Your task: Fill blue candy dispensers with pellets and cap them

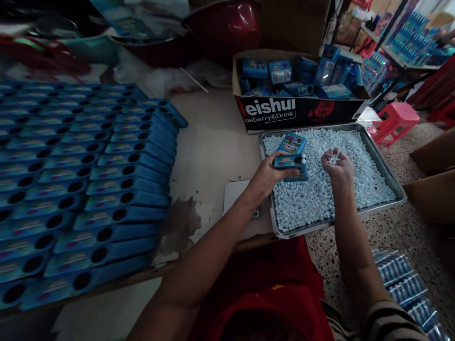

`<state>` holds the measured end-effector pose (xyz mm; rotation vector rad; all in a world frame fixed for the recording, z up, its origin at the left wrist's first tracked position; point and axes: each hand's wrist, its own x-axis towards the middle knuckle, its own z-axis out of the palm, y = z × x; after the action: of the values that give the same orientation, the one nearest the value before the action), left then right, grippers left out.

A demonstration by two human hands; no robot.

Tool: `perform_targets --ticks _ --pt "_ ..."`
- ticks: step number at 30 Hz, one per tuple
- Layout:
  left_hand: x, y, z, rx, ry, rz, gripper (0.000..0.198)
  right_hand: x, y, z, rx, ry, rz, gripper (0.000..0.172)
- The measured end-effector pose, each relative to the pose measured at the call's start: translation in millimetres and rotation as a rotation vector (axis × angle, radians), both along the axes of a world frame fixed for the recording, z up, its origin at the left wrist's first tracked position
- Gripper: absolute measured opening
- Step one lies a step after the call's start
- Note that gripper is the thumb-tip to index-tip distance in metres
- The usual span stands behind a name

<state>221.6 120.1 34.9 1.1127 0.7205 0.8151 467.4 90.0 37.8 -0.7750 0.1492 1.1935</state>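
In the head view my left hand [265, 179] grips a small blue candy box [292, 174] over the left part of the metal tray [401, 194]. The box's end with the dark opening faces up, and a white candy shows at its right end. Just behind it another blue candy box [293, 143] lies on the heap of small pale candies [302, 206]. My right hand [341, 170] is turned palm up above the tray, fingers curled, cupping several white candies [333, 159].
Rows of blue boxes [117, 175] with dark round openings stand on the table at left. Behind the tray is a black carton [305, 113] of blue boxes. A white flat object [234, 196] lies left of the tray. A pink stool [396, 123] stands at right.
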Motion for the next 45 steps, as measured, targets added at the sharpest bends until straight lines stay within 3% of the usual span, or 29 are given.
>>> perform_targets --ticks 3,6,11,14,17,21,25,29,37,42,45 --pt "-18 -6 6.4 -0.017 -0.013 0.051 0.069 -11 -3 4.2 0.041 0.188 0.020 0.031" --pt "-51 -10 14.4 0.039 0.043 0.090 0.066 -12 -5 6.6 0.085 0.195 0.117 0.028" --pt "-113 -21 15.6 0.158 0.267 0.175 0.060 4 -1 -5.7 0.067 -0.054 0.138 0.020" --pt "-133 -29 9.7 0.176 0.368 0.204 0.057 -6 2 -5.2 0.110 -0.223 0.138 0.027" --pt "-139 -33 4.3 0.176 0.395 0.230 0.055 -46 1 8.3 0.184 -0.320 0.276 0.035" --pt "-138 -31 -0.2 0.215 0.431 0.259 0.052 -134 4 31.5 0.277 -0.408 0.465 0.042" --pt "-143 -29 -7.3 0.247 0.450 0.299 0.050 -214 10 45.0 0.289 -0.445 0.467 0.050" --pt "-150 -27 -16.2 0.212 0.417 0.267 0.049 -252 12 43.8 0.310 -0.603 0.442 0.049" --pt "-164 -25 -19.9 0.162 0.215 0.263 0.075 -263 12 36.9 0.384 -0.863 0.481 0.049" --pt "-180 -34 -21.6 0.186 0.189 0.346 0.065 -267 10 38.2 0.313 -0.851 0.475 0.045" --pt "-192 -41 -24.0 0.188 0.197 0.448 0.056 -244 20 43.4 0.284 -0.786 0.413 0.041"
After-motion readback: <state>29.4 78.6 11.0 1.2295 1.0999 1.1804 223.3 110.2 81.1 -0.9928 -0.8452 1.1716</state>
